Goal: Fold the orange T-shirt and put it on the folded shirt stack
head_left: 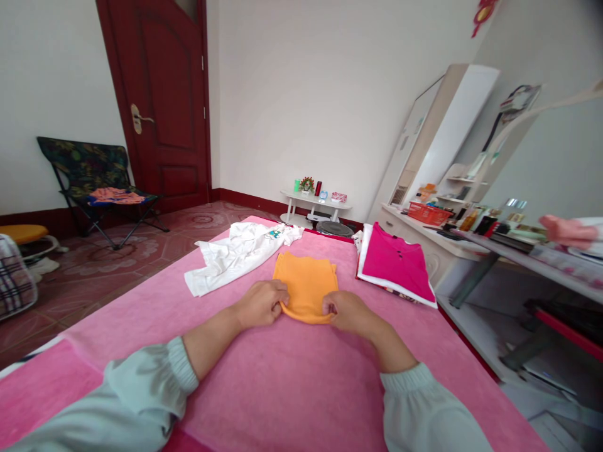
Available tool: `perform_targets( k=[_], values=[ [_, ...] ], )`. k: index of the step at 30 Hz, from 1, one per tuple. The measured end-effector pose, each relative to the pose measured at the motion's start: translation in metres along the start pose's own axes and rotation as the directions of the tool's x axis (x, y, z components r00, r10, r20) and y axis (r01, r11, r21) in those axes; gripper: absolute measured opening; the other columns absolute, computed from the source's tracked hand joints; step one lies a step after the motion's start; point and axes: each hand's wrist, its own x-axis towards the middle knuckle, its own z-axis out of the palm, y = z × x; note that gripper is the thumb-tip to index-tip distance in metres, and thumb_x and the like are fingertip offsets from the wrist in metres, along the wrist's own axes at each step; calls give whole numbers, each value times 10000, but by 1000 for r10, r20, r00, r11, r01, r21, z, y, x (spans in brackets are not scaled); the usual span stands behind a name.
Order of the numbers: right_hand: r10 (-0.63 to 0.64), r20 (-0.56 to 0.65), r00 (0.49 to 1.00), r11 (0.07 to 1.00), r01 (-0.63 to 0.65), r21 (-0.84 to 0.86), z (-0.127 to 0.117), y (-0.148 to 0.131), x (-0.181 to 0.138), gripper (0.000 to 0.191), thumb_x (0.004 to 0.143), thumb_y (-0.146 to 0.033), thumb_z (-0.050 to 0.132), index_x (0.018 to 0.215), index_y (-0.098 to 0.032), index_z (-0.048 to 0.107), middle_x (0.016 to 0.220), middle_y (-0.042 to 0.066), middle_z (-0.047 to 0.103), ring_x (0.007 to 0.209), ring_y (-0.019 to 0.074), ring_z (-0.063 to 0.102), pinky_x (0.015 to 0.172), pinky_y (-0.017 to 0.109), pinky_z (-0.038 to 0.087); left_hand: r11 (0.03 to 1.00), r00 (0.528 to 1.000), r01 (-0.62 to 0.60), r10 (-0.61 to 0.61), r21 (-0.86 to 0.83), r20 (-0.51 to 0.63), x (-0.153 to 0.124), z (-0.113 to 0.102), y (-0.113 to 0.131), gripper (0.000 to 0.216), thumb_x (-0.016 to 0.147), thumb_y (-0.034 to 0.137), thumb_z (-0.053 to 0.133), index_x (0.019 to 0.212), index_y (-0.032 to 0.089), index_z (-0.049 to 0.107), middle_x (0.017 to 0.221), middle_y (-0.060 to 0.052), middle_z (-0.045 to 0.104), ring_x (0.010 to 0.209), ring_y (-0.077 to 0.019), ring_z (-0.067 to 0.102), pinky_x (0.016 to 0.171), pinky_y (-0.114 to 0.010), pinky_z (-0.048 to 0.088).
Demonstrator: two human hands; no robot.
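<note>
On the pink bed cover [292,376], head view: my left hand [260,304] and right hand [346,311] are both closed, each pinching a near corner of the folded orange garment [306,285], which lies flat mid-bed. White shirt [235,254] sits crumpled just beyond on the left; folded magenta top [396,260] lies on the right edge.

The orange garment [306,285] is folded into a compact, roughly square packet and lies flat on the pink bed [292,376], near its middle. Its near edge is rounded and slightly lifted, pinched at both corners; the far edge shows layered fabric with a small notch.
</note>
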Motion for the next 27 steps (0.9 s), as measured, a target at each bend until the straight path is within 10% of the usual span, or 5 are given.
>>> perform_targets(
  k=[6,11,16,22,27],
  values=[
    [-23,275,961,984,-26,175,-19,-3,-11,200,577,-77,540,678,-161,691,655,-2,673,601,126,583,517,192,362,969,983,179,-182,-171,1,1,0,-1,260,784,166,363,691,194,604,734,-3,644,722,-147,592,694,-235,413],
    [9,207,978,831,-123,543,-9,2,-3,160,707,-249,559,759,-131,654,626,24,656,570,127,602,532,214,446,760,757,649,-641,30,-129,6,-4,-9,463,824,593,386,837,207,642,846,-71,685,788,-243,627,641,-301,426],
    [60,52,997,819,-79,569,9,5,10,129,711,-231,560,707,-128,636,590,16,628,523,106,580,491,194,412,679,681,715,-730,167,50,11,-15,-9,624,653,780,449,693,183,627,757,-115,663,748,-284,625,594,-320,422],
    [135,-103,985,746,-33,665,13,-1,18,181,720,-285,595,818,-144,651,687,32,667,617,139,621,539,223,446,818,830,535,-463,-210,311,11,-10,-4,325,642,457,615,562,177,471,534,28,459,531,-139,480,497,-234,313],
    [266,-184,946,608,-17,794,8,-13,22,531,707,-442,664,1152,-170,557,1052,104,652,932,224,635,732,333,514,853,958,152,-251,-499,-138,22,11,35,61,682,192,552,719,166,511,699,24,522,660,-128,498,604,-219,359]
  ],
)
